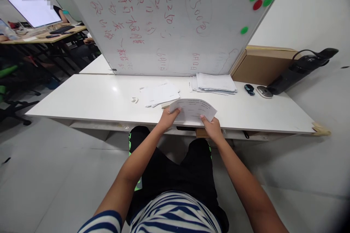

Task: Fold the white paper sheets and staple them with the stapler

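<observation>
I hold a printed sheet of paper [193,109] with both hands just above the front edge of the white table [90,98]. My left hand [167,118] grips its left side, and my right hand [211,127] pinches its lower right edge. The sheet bows upward between them. A loose pile of white papers [159,94] lies just behind it to the left. A neater stack of papers [214,83] sits further back on the right.
A whiteboard [169,22] with red writing and coloured magnets leans at the table's back. A cardboard box [262,63], a black device [300,67], a mouse [264,91] and a small dark object [249,89] sit at right. Another person's desk with a monitor [35,11] is far left.
</observation>
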